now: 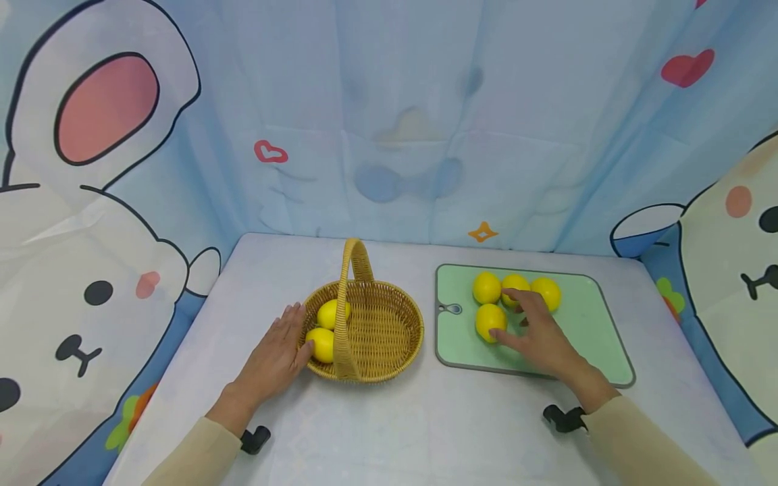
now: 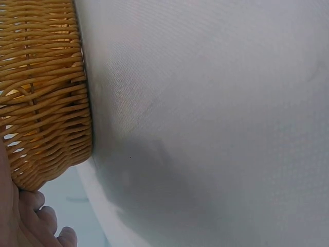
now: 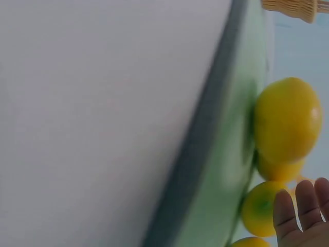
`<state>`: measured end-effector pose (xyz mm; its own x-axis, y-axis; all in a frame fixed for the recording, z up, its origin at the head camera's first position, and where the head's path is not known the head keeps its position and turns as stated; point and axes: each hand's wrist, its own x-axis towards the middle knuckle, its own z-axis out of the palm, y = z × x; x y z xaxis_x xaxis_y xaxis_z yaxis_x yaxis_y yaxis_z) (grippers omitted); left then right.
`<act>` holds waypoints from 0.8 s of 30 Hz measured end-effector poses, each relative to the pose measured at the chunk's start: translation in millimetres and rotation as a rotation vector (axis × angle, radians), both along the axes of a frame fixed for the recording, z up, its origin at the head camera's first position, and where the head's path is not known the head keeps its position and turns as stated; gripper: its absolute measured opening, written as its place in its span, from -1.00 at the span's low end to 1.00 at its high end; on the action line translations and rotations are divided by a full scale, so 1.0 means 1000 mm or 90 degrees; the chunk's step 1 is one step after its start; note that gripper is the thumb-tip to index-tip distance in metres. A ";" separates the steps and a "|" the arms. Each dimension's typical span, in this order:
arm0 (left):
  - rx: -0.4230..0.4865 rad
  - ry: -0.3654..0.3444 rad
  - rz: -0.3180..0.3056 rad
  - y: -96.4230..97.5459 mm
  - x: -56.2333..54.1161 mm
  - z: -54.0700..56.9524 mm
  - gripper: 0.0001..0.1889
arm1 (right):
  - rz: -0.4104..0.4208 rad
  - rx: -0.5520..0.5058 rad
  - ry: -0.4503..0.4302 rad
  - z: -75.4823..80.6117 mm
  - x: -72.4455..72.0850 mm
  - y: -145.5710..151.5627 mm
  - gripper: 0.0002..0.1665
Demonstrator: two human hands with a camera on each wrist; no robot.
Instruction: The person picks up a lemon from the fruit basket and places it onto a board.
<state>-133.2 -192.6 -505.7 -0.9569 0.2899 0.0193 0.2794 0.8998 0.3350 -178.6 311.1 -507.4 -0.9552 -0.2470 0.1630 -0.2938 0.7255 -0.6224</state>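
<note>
The left hand [image 1: 273, 351] rests flat against the left side of the oval, tan woven-wicker basket [image 1: 389, 324], fingers straight and gripping nothing; whether its thumb touches the fruit inside is hard to tell. Light, steady pressure should suffice here, since a hard push could slide the basket across the white-covered counter [image 1: 365, 432].

Inside the basket, left of its arched wicker handle [image 1: 343, 324], sit two smooth yellow lemon-like fruits, one behind [image 1: 330, 314] and one in front [image 1: 322, 345]; the space right of the handle is bare.

Further right, the pale green, grey-edged rectangular board [image 1: 456, 337] carries four more: a rear row of left [image 1: 487, 288], middle [image 1: 515, 282] and right fruits [image 1: 547, 293], plus a nearer one [image 1: 489, 318].

The right hand [image 1: 541, 331] is spread wide beside that nearer fruit, fingers relaxed and holding nothing; contact is unclear. A good grasp would bring thumb and fingers onto opposite sides, clear of the rear row, so no neighbour rolls.
</note>
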 end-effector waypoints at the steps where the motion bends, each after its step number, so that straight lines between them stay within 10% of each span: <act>1: 0.000 0.000 0.000 0.000 0.000 0.000 -0.19 | 0.002 -0.010 0.011 0.003 -0.001 -0.001 -0.04; 12: -0.001 -0.005 0.001 0.000 -0.001 0.000 -0.19 | 0.069 -0.105 0.008 0.046 -0.006 -0.058 -0.16; 24: 0.006 -0.002 0.002 0.000 -0.002 0.000 -0.19 | 0.286 -0.070 -0.072 0.063 -0.024 -0.163 -0.20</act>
